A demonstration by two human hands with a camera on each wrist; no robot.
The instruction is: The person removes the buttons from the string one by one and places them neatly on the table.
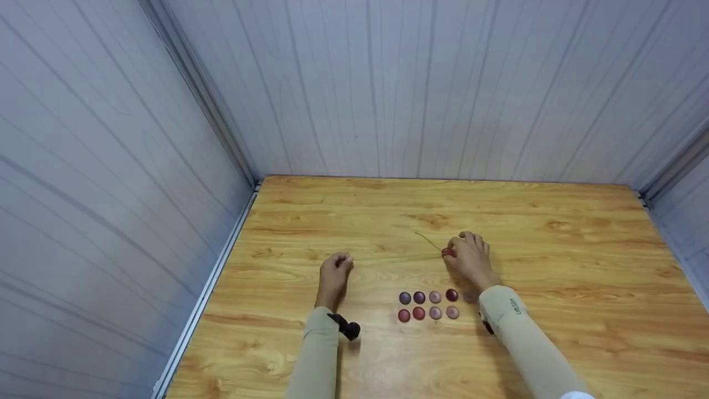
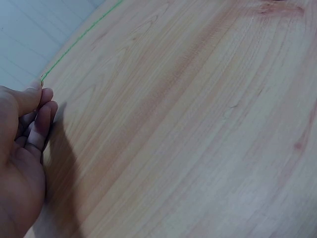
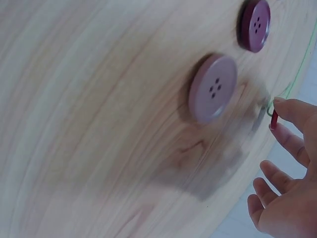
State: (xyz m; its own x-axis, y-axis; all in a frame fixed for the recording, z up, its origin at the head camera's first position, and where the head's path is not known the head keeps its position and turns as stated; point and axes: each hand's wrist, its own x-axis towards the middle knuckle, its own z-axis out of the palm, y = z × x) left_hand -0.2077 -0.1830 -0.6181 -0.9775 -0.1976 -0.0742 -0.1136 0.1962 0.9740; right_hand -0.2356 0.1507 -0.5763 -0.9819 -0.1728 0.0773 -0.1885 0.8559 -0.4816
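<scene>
Between thumb and finger, my right hand [image 1: 469, 256] pinches a red button [image 1: 448, 252], seen edge-on in the right wrist view [image 3: 274, 120]. A thin green string [image 2: 81, 37] runs from that button across to my left hand [image 1: 334, 277], whose thumb and fingertip pinch its end. The string looks drawn fairly straight between the hands, and a loose tail of it sticks out up and left of the button. Below the hands, several four-hole buttons [image 1: 419, 297] lie in two rows, in red, pink, maroon and dark grey. A pale pink button [image 3: 214, 89] lies partly behind the right wrist.
The buttons lie on a wood-grain table [image 1: 266, 332]. Pale panel walls [image 1: 388, 88] rise along its back and sides, with a metal edge strip [image 1: 210, 282] at the left. A black strap piece [image 1: 348, 328] juts from the left sleeve.
</scene>
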